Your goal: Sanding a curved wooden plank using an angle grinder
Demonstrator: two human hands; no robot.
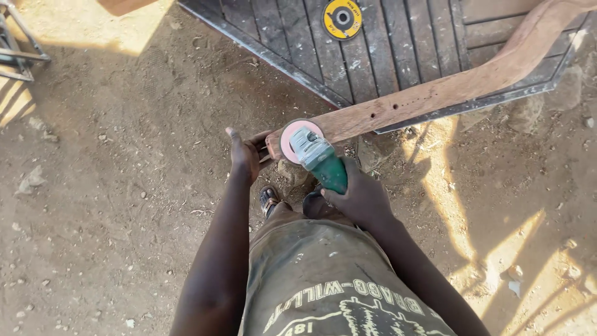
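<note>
Open dirt ground lies to your left: free passage there. Ahead, the dark slatted panel blocks reach, with a yellow disc lying on it. The curved wooden beam bars your right front. A metal frame stands far left.

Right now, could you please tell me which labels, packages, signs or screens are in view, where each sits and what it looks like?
Disc label: round, yellow with a black ring and dark centre hole, on a cutting disc lying on the dark slatted panel at top centre.
Shirt print: pale lettering and a drawing on the olive shirt, bottom centre.
No packages, signs or screens show.
</note>
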